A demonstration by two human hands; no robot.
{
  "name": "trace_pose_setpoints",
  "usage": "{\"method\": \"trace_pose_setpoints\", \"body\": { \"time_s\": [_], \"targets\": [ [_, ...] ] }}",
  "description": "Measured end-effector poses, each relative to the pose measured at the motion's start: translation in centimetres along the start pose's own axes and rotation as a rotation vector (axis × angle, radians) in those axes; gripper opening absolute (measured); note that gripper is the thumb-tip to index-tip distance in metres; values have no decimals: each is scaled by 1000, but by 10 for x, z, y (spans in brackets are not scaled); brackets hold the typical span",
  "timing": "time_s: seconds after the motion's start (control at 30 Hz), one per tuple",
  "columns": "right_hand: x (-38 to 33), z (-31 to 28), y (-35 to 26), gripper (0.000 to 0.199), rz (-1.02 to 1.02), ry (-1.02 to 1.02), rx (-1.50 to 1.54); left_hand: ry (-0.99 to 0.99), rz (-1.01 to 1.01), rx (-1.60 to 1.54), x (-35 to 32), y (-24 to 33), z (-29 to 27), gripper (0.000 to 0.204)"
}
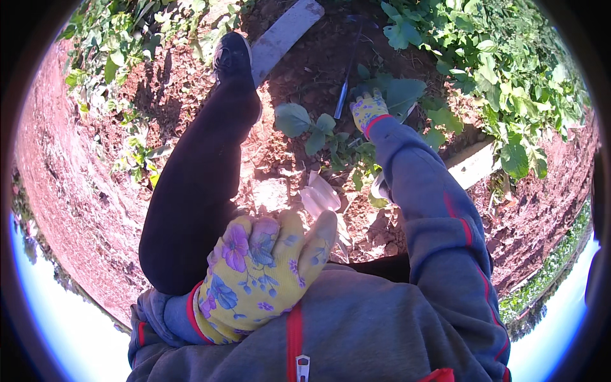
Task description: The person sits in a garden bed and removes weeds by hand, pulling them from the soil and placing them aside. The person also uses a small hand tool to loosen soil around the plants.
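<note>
My right hand, in a yellow flowered glove with a red cuff, reaches forward to the soil. Its fingers close in among the stems of a broad-leaved green plant; the fingertips are partly hidden. A thin hand tool with a blue and silver handle lies just left of it. My left hand, gloved alike, is near my lap, back upward. Its fingers are pressed together and curl away, so the palm and anything in it are hidden. Past its thumb shows a crumpled pale pink sheet, perhaps plastic.
A pale board lies on the soil beside my dark shoe. Another board lies right of my right forearm. Dense leafy plants grow at the far right, more at the far left. A smaller leafy plant stands between.
</note>
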State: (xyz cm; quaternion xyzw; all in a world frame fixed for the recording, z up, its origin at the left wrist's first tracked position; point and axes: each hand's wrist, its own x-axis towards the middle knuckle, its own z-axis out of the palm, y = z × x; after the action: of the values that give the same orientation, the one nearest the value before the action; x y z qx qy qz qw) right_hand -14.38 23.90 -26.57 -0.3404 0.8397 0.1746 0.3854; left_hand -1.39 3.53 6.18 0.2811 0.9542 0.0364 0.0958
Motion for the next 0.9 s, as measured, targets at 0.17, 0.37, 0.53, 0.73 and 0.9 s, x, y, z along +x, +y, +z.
{"method": "trace_pose_setpoints", "body": {
  "time_s": [0.17,0.37,0.53,0.73,0.9],
  "targets": [
    [-17,-3,-8,34,57,-282,-93,7,-15,32,0,-2,4,43],
    [-40,57,-24,25,222,-32,403,-94,-46,-69,2,4,-8,39],
    [-26,99,-12,32,436,187,776,-20,0,1,2,1,3,41],
    [-1,101,25,31,660,529,959,-94,-41,9,5,-1,-2,38],
    [55,162,69,42,593,142,802,-104,-39,-57,11,-8,1,41]
  ]
}}
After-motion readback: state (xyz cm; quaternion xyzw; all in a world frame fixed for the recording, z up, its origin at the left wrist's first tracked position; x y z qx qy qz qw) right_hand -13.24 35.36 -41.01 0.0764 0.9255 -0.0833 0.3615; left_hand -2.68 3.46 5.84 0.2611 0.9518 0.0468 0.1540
